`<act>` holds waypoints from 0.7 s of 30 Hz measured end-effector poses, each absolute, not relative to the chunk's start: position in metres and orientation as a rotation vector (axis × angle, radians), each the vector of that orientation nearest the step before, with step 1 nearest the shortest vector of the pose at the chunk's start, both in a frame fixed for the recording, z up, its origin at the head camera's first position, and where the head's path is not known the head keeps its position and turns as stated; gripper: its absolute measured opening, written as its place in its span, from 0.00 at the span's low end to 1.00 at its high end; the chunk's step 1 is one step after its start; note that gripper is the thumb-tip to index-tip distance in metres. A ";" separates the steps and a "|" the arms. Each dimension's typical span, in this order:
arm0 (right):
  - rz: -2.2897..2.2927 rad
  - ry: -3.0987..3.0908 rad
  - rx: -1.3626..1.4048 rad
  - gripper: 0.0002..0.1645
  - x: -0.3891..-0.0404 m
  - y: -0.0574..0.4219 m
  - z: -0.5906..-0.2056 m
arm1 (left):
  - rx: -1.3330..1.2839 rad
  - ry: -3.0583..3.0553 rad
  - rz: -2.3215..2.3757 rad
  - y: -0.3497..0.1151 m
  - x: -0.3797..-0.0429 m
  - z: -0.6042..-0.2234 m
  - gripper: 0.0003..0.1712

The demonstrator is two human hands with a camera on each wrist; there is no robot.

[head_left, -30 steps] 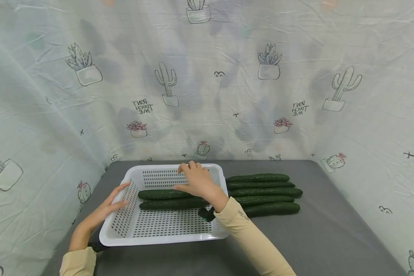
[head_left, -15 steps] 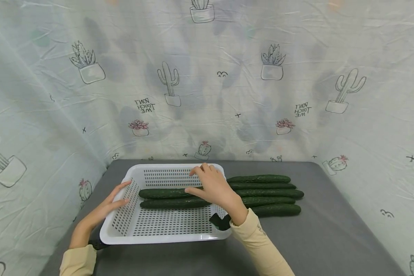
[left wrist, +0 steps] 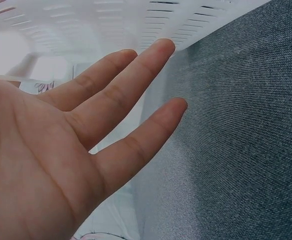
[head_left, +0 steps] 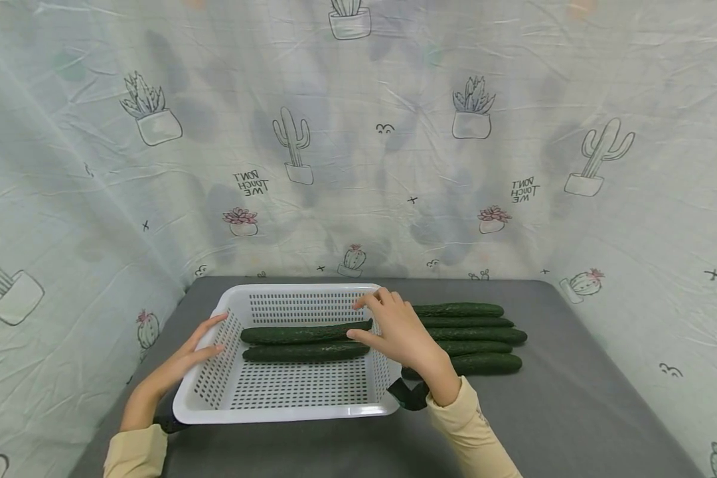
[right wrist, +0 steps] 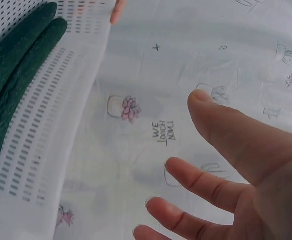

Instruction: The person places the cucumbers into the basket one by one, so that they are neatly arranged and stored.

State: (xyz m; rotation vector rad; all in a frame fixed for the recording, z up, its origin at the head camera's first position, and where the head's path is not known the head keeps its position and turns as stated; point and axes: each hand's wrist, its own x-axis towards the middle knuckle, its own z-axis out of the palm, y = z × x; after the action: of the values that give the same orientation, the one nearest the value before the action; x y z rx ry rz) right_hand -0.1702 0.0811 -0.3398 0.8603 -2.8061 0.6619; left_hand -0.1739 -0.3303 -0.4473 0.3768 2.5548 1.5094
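Observation:
A white perforated plastic basket (head_left: 287, 417) stands on the grey table, with two dark green cucumbers (head_left: 305, 353) lying side by side inside it. My left hand (head_left: 182, 362) rests at the basket's left rim, thumb and index finger over it. In the left wrist view, the other fingers (left wrist: 121, 97) extend straight outside the basket wall. Above the basket's right rim hovers my right hand (head_left: 400, 335), fingers spread and relaxed, nothing in them. The right wrist view shows its palm side facing the gap beside the basket, with both cucumbers (right wrist: 16, 90) beyond.
To the right of the basket, several more cucumbers (head_left: 478, 334) lie in a row on the grey table (head_left: 550, 411), partly hidden behind my right hand and arm. A cactus-print curtain (head_left: 358, 166) encloses the table at the back and sides.
My right hand has moved right, from over the cucumbers in the basket to above its right rim. More of the two cucumbers now shows. The left hand has stayed at the rim.

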 end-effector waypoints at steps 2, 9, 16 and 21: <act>0.665 -2.801 0.855 0.24 -0.170 0.086 -0.342 | 0.381 2.555 1.512 -0.330 -0.174 -0.447 0.39; 0.654 -2.821 0.808 0.24 -0.168 0.099 -0.350 | 0.380 2.553 1.511 -0.330 -0.174 -0.448 0.39; 0.619 -2.780 0.783 0.24 -0.163 0.112 -0.359 | 0.390 2.554 1.517 -0.331 -0.175 -0.450 0.38; 0.598 -2.760 0.764 0.25 -0.162 0.126 -0.368 | 0.391 2.551 1.523 -0.331 -0.175 -0.449 0.38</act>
State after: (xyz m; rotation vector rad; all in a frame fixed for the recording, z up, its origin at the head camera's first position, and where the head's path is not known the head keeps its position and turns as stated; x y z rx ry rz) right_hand -0.1625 0.1259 -0.3677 0.7644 -2.7595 0.5977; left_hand -0.1746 -0.3307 -0.4489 0.3907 2.5515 1.5225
